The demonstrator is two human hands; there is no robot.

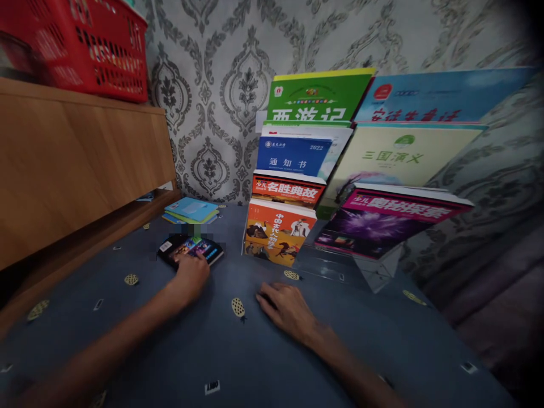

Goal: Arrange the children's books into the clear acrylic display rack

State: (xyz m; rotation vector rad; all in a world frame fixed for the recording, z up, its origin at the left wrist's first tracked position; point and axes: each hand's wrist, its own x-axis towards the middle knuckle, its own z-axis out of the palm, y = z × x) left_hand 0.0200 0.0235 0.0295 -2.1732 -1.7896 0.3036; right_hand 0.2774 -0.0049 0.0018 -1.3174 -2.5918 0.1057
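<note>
On the left, my left hand (192,279) rests on top of a dark book (215,249) that lies flat on the blue cloth. Its fingers are apart on the cover, and I see no grip around the book's edges. Just behind that book is a small stack of blue and green books (193,208). My right hand (285,306) lies palm down on the cloth, holding nothing, its fingers loosely bent and apart. Nearest to it stands an orange book (278,232), the front one of the left column in a clear rack (376,272).
Behind the orange book stand a blue booklet (293,156) and a green book (321,93). The right column holds a purple book (391,221), a pale book (403,153) and a blue book (446,93). A wooden cabinet (85,164) with a red basket (102,51) borders the left.
</note>
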